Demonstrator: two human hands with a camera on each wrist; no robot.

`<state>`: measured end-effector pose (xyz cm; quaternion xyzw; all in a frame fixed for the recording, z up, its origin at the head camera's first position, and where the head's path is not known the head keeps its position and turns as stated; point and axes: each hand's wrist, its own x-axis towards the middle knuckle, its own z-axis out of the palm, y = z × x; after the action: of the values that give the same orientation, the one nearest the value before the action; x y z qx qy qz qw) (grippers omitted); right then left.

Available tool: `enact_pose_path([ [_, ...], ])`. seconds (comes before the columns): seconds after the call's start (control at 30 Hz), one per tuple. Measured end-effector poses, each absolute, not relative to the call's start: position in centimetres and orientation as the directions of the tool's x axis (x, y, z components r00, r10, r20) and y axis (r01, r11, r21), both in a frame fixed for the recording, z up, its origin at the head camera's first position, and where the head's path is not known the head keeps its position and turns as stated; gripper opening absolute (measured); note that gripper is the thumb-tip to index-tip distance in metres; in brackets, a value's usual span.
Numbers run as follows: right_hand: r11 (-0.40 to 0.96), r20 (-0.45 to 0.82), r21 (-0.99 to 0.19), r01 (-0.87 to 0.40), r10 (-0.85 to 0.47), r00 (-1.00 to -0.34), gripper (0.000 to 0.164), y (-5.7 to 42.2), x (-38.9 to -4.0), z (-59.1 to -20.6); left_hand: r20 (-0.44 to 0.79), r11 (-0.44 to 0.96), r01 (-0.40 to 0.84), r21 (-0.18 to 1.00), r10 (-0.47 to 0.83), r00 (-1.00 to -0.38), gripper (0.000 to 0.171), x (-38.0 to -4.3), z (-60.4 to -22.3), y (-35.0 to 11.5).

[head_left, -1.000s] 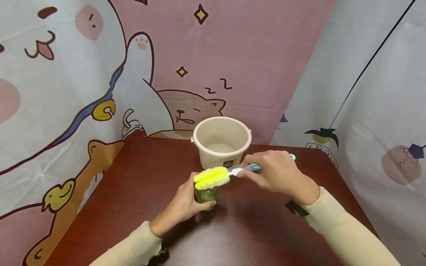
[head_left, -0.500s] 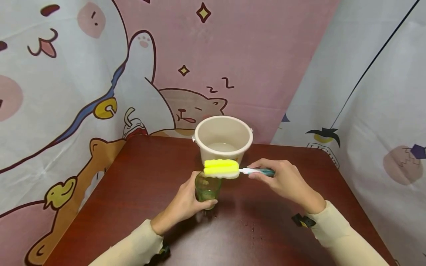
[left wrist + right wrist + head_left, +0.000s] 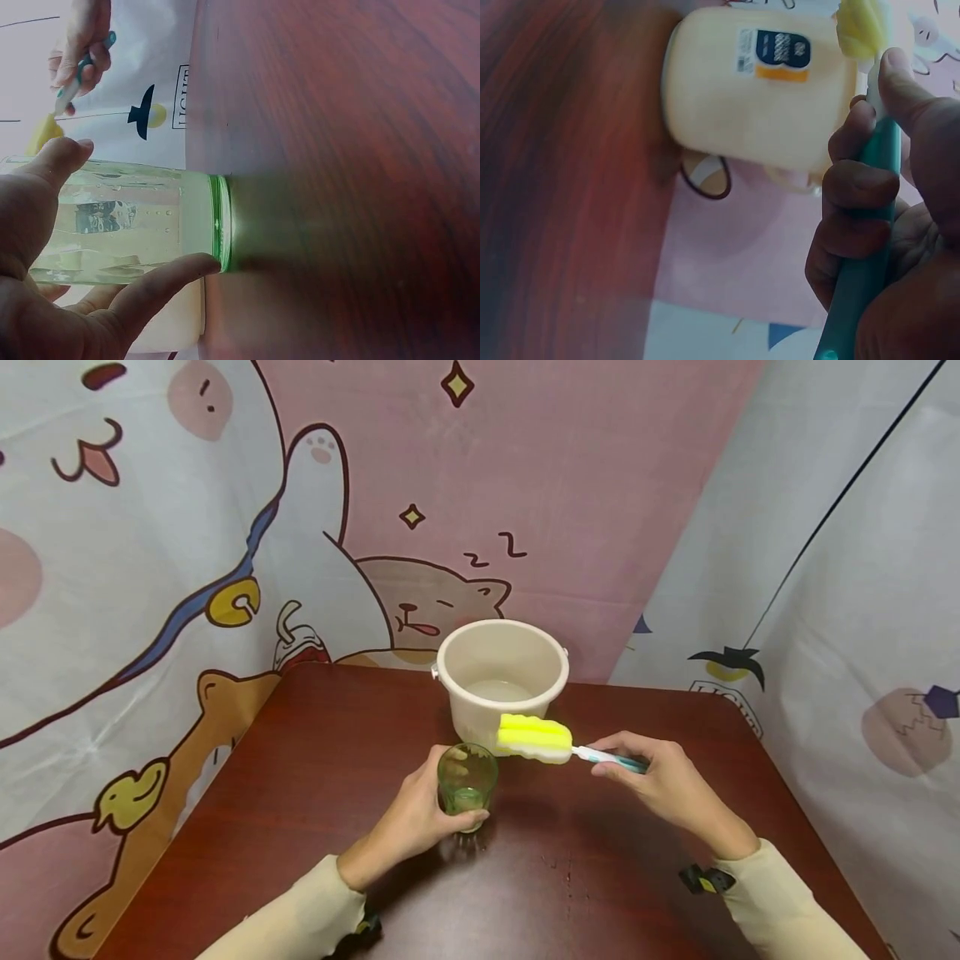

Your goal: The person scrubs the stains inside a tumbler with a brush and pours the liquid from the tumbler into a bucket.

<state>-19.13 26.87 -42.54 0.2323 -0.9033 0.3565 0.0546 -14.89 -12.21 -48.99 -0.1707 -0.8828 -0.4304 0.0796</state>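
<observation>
My left hand [image 3: 416, 814] grips a clear green drinking glass [image 3: 468, 781], fingers round its far side and thumb across the front. In the left wrist view the glass [image 3: 135, 221] shows water drops on its wall, and its thick green base is close to the tabletop. My right hand [image 3: 660, 777] holds a sponge bottle brush [image 3: 536, 739] by its white and teal handle. The yellow and white sponge head points left, up and to the right of the glass rim, in front of the bucket. In the right wrist view, fingers and thumb wrap the teal handle [image 3: 870, 262].
A cream bucket [image 3: 468, 714] with some water in it stands at the back middle of the dark red wooden table [image 3: 337, 735]. Water drops dot the tabletop right of the glass. Cartoon-printed cloth [image 3: 585, 485] hangs behind and at both sides.
The right hand has drawn the brush to the right, from over the glass mouth to beside it, uncovering the rim. The left hand and glass have stayed put.
</observation>
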Motion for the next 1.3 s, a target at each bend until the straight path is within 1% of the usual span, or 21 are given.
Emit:
enact_pose_path([
  [0.23, 0.673, 0.226, -0.607, -0.422, -0.363, -0.904, 0.026, 28.2, -19.2, -43.7, 0.288, 0.577, 0.366, 0.73, 0.227, -0.93, 0.088, -14.9, -49.1, -12.1],
  [0.53, 0.751, 0.119, -0.543, -0.376, -0.374, -0.92, 0.031, 29.6, -19.5, -45.2, 0.271, 0.576, 0.351, 0.739, 0.222, -0.936, 0.088, -14.8, -49.1, -12.0],
  [0.7, 0.768, 0.061, -0.526, -0.365, -0.394, -0.917, 0.032, 30.1, -19.9, -46.2, 0.28, 0.58, 0.358, 0.731, 0.223, -0.934, 0.087, -14.8, -49.1, -12.0],
  [0.9, 0.757, 0.04, -0.515, -0.403, -0.448, -0.893, 0.029, 30.4, -20.2, -47.0, 0.286, 0.573, 0.364, 0.734, 0.226, -0.931, 0.086, -14.8, -49.1, -12.0],
  [1.3, 0.738, 0.028, -0.539, -0.407, -0.468, -0.883, 0.028, 30.4, -20.4, -48.0, 0.273, 0.568, 0.356, 0.742, 0.229, -0.934, 0.089, -14.9, -49.1, -12.1],
])
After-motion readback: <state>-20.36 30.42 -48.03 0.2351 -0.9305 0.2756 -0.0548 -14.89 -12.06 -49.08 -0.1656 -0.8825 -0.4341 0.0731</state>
